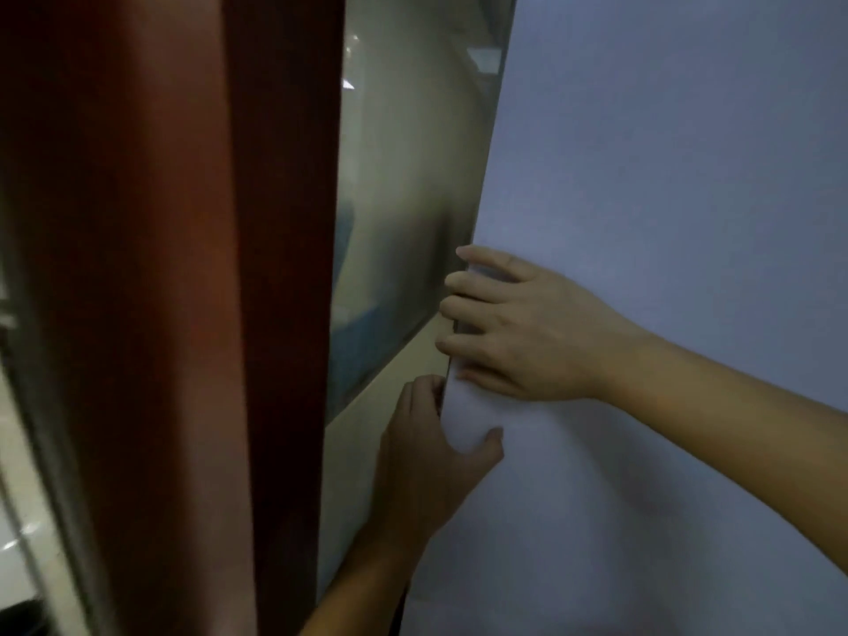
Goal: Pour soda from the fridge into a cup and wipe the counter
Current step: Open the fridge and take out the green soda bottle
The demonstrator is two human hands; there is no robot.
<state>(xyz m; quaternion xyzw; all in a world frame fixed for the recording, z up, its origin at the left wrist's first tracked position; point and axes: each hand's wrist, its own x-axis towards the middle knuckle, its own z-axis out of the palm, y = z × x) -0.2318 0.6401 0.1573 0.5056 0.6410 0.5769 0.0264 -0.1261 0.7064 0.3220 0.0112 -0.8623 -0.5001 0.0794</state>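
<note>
Hands sit nearest. The left hand (422,456) comes up from below, its fingers curled round the left edge of the fridge door (665,153) and its thumb pressed on the white front. Just above it, the right hand (527,332) hooks its fingers over the same edge. Opening the fridge looks like the step in hand. The next move calls for a firm outward pull to break the seal. The fridge's inside is hidden, so the soda cannot be seen, nor any cup or counter. Beyond the edge are a beige wall (367,452) and a red-brown panel (160,268).
</note>
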